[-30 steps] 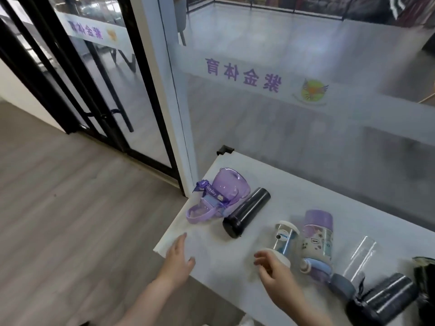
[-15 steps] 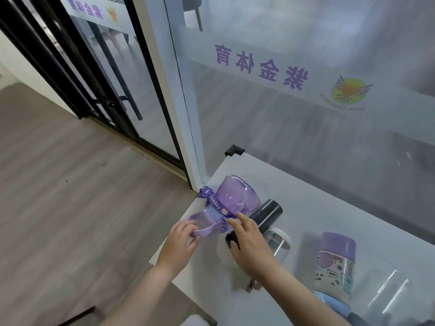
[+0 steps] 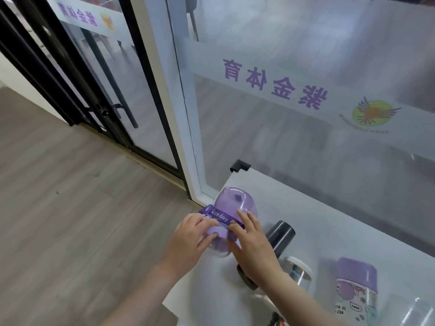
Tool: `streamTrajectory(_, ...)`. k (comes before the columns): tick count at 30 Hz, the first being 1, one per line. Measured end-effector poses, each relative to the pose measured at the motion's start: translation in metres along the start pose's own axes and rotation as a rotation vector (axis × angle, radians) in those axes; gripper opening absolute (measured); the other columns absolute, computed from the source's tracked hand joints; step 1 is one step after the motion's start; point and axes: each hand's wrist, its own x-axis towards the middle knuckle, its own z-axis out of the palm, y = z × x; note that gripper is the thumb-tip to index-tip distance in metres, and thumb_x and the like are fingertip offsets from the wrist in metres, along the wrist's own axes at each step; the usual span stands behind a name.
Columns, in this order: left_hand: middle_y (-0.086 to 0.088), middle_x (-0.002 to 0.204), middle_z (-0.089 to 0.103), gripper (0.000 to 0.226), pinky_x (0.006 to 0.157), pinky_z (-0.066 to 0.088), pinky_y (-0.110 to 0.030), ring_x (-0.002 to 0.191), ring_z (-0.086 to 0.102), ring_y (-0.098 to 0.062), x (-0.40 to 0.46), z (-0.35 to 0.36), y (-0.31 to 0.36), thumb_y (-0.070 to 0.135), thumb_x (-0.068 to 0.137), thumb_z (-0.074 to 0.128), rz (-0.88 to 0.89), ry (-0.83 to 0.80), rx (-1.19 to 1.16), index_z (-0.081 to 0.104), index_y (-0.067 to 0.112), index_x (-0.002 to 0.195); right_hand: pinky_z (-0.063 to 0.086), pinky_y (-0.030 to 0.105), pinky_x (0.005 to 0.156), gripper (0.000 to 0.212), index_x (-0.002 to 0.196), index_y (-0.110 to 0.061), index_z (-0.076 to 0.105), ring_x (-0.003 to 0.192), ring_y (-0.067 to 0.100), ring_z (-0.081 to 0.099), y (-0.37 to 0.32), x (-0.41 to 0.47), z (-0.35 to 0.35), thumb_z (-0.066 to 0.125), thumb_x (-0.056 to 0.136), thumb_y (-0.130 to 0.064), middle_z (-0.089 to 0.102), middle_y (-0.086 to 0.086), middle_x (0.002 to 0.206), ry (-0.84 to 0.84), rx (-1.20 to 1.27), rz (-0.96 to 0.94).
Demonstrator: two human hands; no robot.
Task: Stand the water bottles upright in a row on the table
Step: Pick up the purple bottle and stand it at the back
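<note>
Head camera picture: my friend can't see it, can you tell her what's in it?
Two bare hands, the left hand and the right hand, grip a purple bottle lying near the corner of a white table. A black bottle, a clear bottle and a cartoon-printed purple-capped bottle lie beside it, below a glass wall.

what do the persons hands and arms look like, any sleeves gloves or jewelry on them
Both hands are bare: no gloves on the left hand or the right hand, and no rings show on the fingers in view. Both forearms are bare too, with no sleeve, watch or bracelet down to where they leave the picture. The nails look short and unpainted, though the picture is a little blurred.
</note>
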Motion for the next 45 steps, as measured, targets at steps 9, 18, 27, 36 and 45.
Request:
streamTrajectory(9, 0.022, 0.124, 0.051, 0.043, 0.091, 0.044, -0.016, 0.112, 0.052, 0.006, 0.059, -0.037, -0.017, 0.036, 0.086, 0.066, -0.286, -0.082, -0.475, 0.047, 0.038, 0.125, 0.036, 0.023, 0.101, 0.015, 0.101, -0.029, 0.057, 0.132, 0.004, 0.036, -0.02, 0.025, -0.012, 0.053, 0.094, -0.042, 0.044, -0.022, 0.134, 0.069, 0.456, 0.362)
streamTrajectory(18, 0.011, 0.141, 0.044, 0.077, 0.097, 0.049, -0.027, 0.12, 0.055, -0.008, 0.084, -0.019, -0.035, 0.049, 0.069, 0.076, -0.25, -0.337, -0.757, 0.033, 0.043, 0.133, 0.056, 0.045, 0.085, 0.012, 0.09, -0.028, 0.058, 0.088, 0.025, 0.064, -0.001, 0.051, -0.019, 0.051, 0.098, -0.035, 0.068, 0.001, 0.088, 0.182, 0.866, 0.75)
streamTrajectory(27, 0.016, 0.144, 0.035, 0.084, 0.11, 0.04, -0.033, 0.131, 0.042, -0.005, 0.092, 0.004, -0.034, 0.047, 0.069, 0.079, -0.107, -0.386, -0.626, 0.031, 0.044, 0.137, 0.056, 0.043, 0.088, 0.022, 0.11, -0.02, 0.055, 0.092, 0.013, 0.062, 0.0, 0.048, -0.012, 0.05, 0.097, -0.037, 0.062, 0.004, 0.103, 0.288, 1.05, 0.886)
streamTrajectory(36, 0.015, 0.13, 0.048, 0.074, 0.1, 0.046, -0.021, 0.12, 0.051, -0.003, 0.134, 0.015, -0.028, 0.025, 0.071, 0.084, -0.103, -0.361, -0.69, 0.041, 0.039, 0.131, 0.044, 0.023, 0.087, 0.071, 0.127, -0.029, 0.041, 0.109, 0.006, 0.056, 0.003, 0.06, -0.01, 0.069, 0.072, -0.065, 0.057, -0.009, 0.12, 0.343, 0.9, 0.833)
streamTrajectory(45, 0.01, 0.129, 0.048, 0.069, 0.093, 0.049, -0.019, 0.113, 0.054, 0.0, 0.202, 0.027, -0.025, 0.021, 0.074, 0.081, -0.075, -0.348, -0.665, 0.04, 0.034, 0.129, 0.049, 0.015, 0.071, 0.048, 0.122, -0.024, 0.042, 0.101, 0.007, 0.059, 0.036, 0.115, -0.033, 0.067, 0.085, -0.04, 0.059, -0.002, 0.113, 0.424, 0.952, 0.759)
